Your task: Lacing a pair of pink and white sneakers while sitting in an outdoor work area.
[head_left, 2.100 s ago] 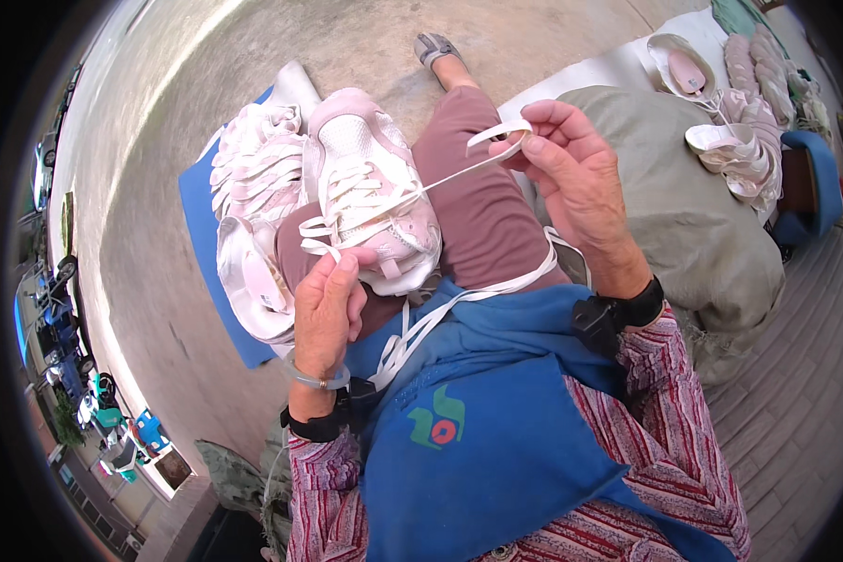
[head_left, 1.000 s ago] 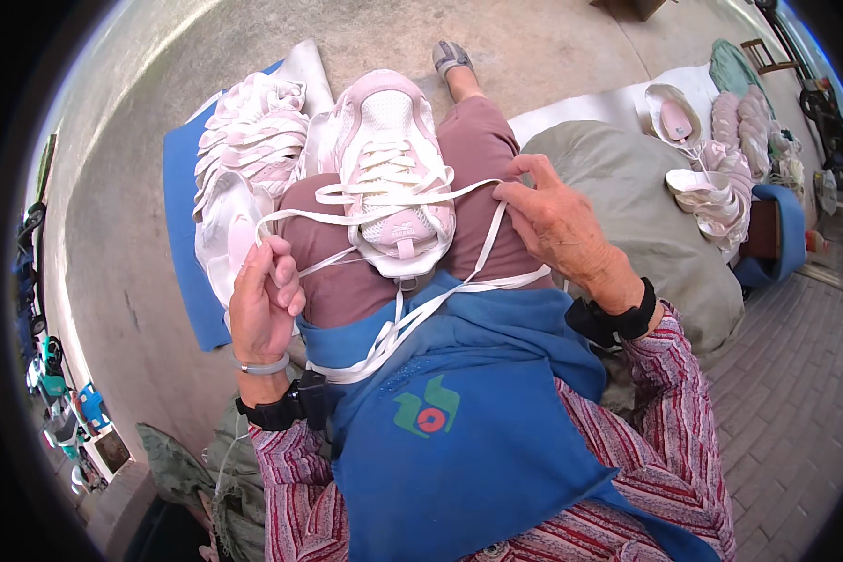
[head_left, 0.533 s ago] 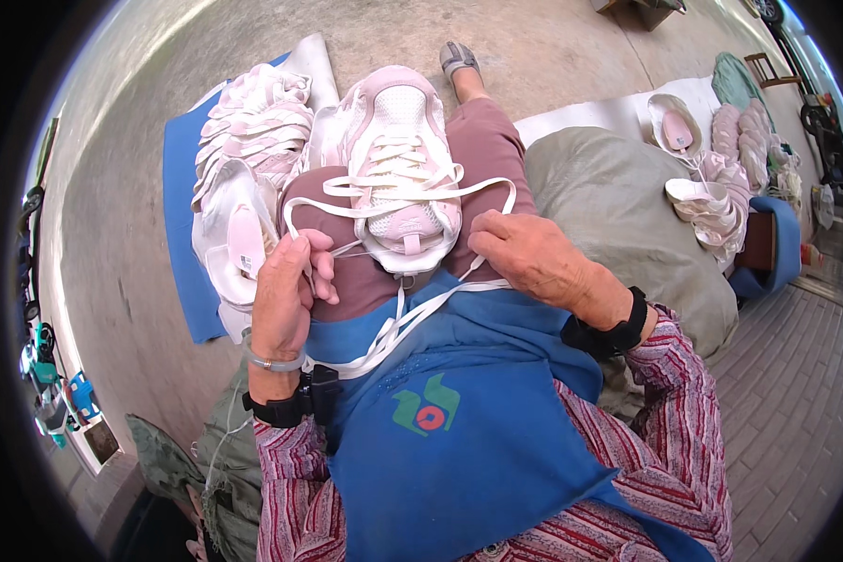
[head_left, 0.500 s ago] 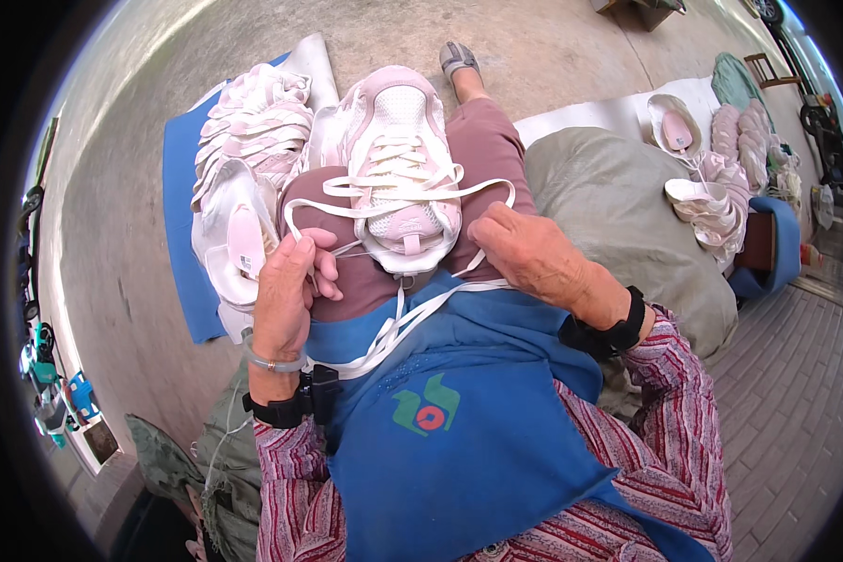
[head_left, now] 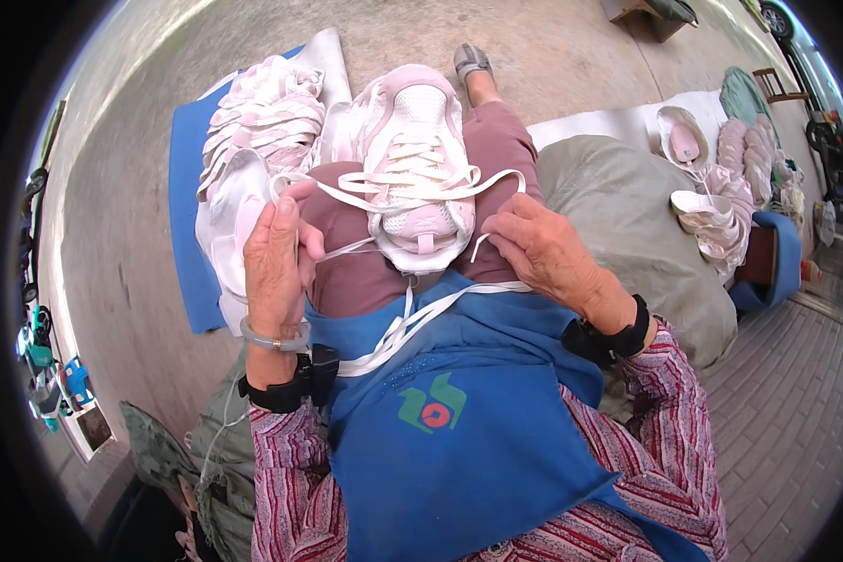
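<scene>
On my lap rests a pale pink and white sneaker (head_left: 423, 112), its toe pointing away from me. White shoelaces (head_left: 409, 193) zigzag up its front and cross over the tongue. My left hand (head_left: 283, 239) pinches the lace running out to the left, beside the shoe's heel. At the right, the other lace bends in a loop down into the fingers of my right hand (head_left: 545, 251), and its loose tip pokes out below them. Several more white laces (head_left: 398, 335) lie across the blue apron (head_left: 459, 459) on my lap.
Left of my knees, a stack of pink and white shoe parts (head_left: 262, 112) lies on a blue sheet (head_left: 185, 225). A grey-green sack (head_left: 628, 234) bulges to the right. Beyond it sit more shoes (head_left: 712, 220) by a blue-padded seat (head_left: 776, 262).
My left hand has moved up and outward, drawing its lace farther left. The right lace's loop is smaller, and its tip now sticks out under my right fingers.
</scene>
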`<action>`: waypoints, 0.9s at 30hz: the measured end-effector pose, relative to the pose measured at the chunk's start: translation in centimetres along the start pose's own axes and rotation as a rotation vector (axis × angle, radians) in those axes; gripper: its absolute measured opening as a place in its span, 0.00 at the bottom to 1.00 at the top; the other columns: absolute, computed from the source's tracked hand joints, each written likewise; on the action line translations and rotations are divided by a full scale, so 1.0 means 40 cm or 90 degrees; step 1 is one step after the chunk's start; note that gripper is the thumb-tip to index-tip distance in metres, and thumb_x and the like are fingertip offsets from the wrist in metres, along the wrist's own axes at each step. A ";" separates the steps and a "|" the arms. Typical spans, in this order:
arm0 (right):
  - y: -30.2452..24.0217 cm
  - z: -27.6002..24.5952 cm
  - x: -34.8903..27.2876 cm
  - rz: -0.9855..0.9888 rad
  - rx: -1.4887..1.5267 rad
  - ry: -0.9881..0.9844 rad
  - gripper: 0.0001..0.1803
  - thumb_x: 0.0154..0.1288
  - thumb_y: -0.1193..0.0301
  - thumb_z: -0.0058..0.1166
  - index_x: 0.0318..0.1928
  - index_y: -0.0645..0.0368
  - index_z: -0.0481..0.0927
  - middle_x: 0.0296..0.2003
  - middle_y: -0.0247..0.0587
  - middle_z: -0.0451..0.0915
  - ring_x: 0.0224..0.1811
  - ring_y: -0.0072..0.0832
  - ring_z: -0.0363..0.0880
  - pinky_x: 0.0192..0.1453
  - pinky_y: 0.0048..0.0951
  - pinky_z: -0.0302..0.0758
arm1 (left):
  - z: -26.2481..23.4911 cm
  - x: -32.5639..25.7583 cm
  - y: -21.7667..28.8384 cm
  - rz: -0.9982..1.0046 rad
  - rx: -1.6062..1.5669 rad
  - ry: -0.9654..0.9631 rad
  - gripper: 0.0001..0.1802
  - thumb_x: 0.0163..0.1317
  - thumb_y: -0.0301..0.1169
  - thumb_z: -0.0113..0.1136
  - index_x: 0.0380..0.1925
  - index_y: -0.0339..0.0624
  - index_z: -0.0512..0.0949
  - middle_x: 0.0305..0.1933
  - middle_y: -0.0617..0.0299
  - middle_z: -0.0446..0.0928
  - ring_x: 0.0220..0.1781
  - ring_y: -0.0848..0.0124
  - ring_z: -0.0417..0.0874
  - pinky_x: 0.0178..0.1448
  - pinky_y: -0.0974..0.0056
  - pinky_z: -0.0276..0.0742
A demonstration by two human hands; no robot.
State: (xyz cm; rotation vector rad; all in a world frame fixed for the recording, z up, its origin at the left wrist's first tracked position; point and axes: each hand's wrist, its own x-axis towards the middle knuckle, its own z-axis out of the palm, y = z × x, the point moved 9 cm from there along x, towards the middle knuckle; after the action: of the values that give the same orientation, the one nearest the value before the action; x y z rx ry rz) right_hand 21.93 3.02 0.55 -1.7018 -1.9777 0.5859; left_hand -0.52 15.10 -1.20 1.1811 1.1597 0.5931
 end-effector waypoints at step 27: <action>-0.016 -0.028 0.104 0.080 -0.037 0.034 0.06 0.59 0.74 0.51 0.28 0.63 0.75 0.26 0.52 0.75 0.29 0.50 0.77 0.33 0.43 0.72 | 0.019 0.012 -0.073 -0.003 -0.048 -0.050 0.17 0.70 0.32 0.56 0.52 0.31 0.77 0.43 0.56 0.81 0.39 0.75 0.83 0.46 0.72 0.81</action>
State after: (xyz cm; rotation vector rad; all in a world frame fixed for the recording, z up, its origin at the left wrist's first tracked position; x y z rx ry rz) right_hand 21.55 7.05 2.13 -1.8686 -1.8776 0.5255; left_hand -0.23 14.24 -4.13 1.1266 1.0649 0.5779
